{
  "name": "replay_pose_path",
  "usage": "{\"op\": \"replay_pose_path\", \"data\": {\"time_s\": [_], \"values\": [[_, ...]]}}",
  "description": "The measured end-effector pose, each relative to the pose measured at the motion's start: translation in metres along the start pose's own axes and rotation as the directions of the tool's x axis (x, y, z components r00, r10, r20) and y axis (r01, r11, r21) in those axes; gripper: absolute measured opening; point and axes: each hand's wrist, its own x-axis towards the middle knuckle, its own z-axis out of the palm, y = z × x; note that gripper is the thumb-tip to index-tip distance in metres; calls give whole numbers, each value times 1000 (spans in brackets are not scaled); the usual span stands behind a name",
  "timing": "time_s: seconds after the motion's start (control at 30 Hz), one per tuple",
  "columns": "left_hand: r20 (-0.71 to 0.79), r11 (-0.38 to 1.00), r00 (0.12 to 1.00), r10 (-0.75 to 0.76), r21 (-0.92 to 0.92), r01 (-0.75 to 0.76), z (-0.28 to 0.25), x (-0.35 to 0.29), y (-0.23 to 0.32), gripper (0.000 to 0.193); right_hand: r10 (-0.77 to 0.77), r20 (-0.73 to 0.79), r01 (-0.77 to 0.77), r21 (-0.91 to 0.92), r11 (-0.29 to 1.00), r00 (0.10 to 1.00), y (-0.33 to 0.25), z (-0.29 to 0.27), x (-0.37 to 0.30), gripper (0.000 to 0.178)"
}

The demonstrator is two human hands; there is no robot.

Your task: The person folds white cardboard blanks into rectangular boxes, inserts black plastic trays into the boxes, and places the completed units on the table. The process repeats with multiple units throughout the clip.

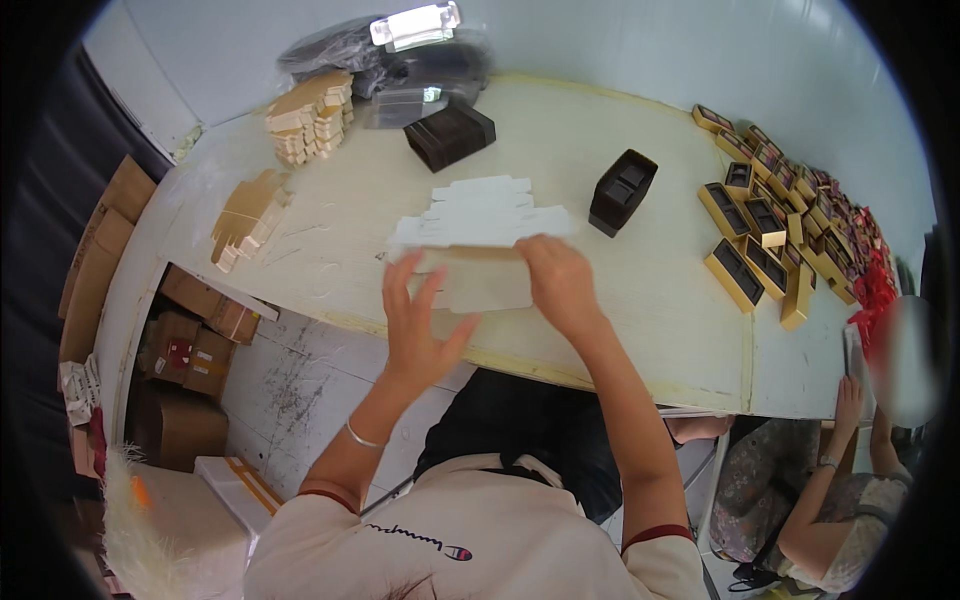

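A flat cardboard box blank (485, 212), white with stepped flaps, lies on the table in front of me, creased across its middle. My right hand (560, 285) pinches its right side near the crease. By its left side, my left hand (412, 325) has its fingers spread and holds nothing; whether the fingertips touch the card I cannot tell. Beyond the blank sits a dark block-shaped stack of inserts (450, 136). A second dark stack of inserts (623, 192), with hollows in its top, stands to the right.
At the left are a tall pile of gold box blanks (312, 112) and a smaller pile (250, 215). Dark trays in clear plastic bags (385, 60) lie at the back. Many gold boxes (735, 272) cover the right side, near a co-worker's hand (848, 400). Cartons (190, 350) fill the space below left.
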Motion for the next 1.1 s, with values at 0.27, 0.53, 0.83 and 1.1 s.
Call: {"op": "replay_pose_path", "data": {"time_s": [0.27, 0.53, 0.83, 1.1], "values": [[180, 932, 920, 349, -174, -319, 17, 23, 51, 32, -416, -48, 348, -467, 813, 908, -35, -138, -68, 18], [470, 873, 872, 141, -474, 115, 97, -34, 78, 19, 404, 24, -391, -206, 897, 915, -17, -126, -183, 23], [537, 937, 795, 283, -332, -109, 105, -30, 81, 31, 267, 69, -236, -300, 924, 961, -5, -115, -174, 29], [573, 909, 730, 373, -383, -163, 94, -25, 79, 31, 224, 214, -146, -329, 933, 951, -12, -121, -180, 32]]}}
